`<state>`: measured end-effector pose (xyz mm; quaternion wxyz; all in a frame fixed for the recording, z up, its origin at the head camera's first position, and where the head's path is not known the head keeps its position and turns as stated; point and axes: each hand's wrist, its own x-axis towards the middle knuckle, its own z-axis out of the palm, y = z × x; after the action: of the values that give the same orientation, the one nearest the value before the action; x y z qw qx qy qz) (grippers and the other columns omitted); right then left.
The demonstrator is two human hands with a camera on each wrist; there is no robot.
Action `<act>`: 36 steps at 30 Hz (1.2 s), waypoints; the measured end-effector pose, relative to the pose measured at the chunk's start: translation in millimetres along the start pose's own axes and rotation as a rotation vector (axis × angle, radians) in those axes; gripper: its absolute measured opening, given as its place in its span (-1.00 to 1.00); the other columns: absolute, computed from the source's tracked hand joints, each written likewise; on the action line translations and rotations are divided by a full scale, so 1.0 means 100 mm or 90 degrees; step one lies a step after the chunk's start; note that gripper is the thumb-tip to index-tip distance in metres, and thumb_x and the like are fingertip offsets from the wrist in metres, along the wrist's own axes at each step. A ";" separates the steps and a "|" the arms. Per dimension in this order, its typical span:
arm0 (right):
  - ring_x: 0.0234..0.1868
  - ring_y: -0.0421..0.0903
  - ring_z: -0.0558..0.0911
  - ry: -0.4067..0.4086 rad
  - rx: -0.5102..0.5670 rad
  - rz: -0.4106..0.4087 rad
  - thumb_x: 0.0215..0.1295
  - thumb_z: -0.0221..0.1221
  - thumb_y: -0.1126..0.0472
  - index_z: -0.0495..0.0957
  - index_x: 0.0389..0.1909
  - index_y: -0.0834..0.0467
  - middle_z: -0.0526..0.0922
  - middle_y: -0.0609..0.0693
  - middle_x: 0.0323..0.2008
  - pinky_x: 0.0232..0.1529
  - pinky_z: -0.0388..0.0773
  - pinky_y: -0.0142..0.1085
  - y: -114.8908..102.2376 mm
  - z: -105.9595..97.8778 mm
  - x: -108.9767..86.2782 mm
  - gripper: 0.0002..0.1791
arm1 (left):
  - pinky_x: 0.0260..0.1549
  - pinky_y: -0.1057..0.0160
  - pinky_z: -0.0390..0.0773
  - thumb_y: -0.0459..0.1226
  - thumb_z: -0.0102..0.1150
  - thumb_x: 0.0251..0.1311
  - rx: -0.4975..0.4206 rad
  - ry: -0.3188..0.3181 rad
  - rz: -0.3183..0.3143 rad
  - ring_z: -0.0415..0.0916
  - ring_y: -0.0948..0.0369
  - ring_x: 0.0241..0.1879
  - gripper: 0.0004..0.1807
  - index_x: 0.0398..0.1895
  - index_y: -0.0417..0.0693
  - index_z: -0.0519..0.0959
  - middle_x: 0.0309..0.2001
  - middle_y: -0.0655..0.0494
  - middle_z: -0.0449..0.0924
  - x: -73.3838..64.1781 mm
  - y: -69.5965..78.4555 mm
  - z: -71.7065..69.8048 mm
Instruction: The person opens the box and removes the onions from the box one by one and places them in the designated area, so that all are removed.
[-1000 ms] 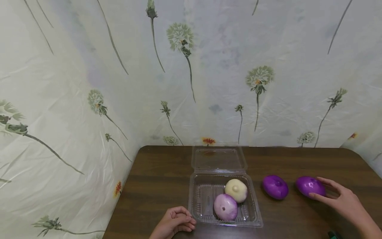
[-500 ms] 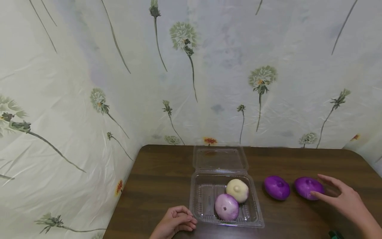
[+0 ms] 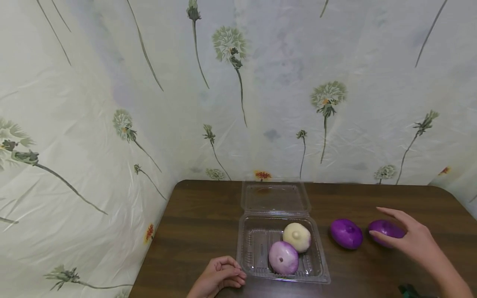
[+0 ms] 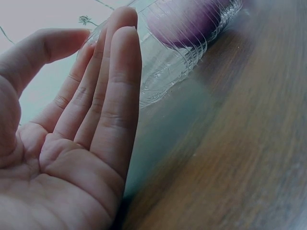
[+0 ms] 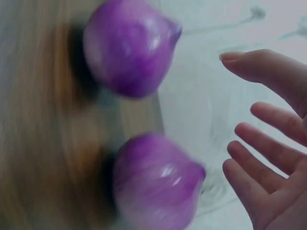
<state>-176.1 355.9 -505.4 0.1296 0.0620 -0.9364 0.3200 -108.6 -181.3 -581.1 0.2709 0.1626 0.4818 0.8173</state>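
Observation:
Two purple onions lie on the wooden table, a left one [image 3: 346, 234] and a right one [image 3: 384, 226]. My right hand [image 3: 415, 242] hovers at the right onion with thumb and fingers spread apart, its thumb overlapping that onion in the head view. Seen from the right wrist, a gap separates the fingers [image 5: 259, 167] from both onions. A clear plastic clamshell box [image 3: 257, 275] holds a pale purple onion [image 3: 283, 258] and a cream-white onion [image 3: 297, 237]. At the box's front left corner rests my left hand [image 3: 220, 275], fingers relaxed and fingertips right by the wall.
The box's lid [image 3: 275, 198] is folded back toward the wall. A flower-print sheet [image 3: 261, 91] hangs behind and to the left of the table [image 3: 201, 215]. A dark green item [image 3: 408, 291] shows partly at the lower right edge, near my right forearm.
My right hand has released the right purple onion, then risen and shifted slightly left over it. The onion stays on the table. My left hand stays at the box's corner.

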 end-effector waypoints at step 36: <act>0.12 -0.08 0.69 -0.179 0.054 -0.452 -0.14 0.65 0.16 0.58 0.20 0.12 0.67 -0.04 0.15 0.03 0.73 -0.34 -1.48 0.82 0.12 -0.21 | -0.17 0.37 0.77 -0.42 0.08 0.46 0.014 0.031 -0.039 0.78 0.31 -0.23 -0.85 -0.14 -0.04 0.63 -0.21 0.15 0.82 -0.01 0.02 0.02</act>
<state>-174.4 188.3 -478.6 0.1000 0.4313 -0.8511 0.2821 -107.8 -181.3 -578.9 0.2822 0.1303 0.5019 0.8071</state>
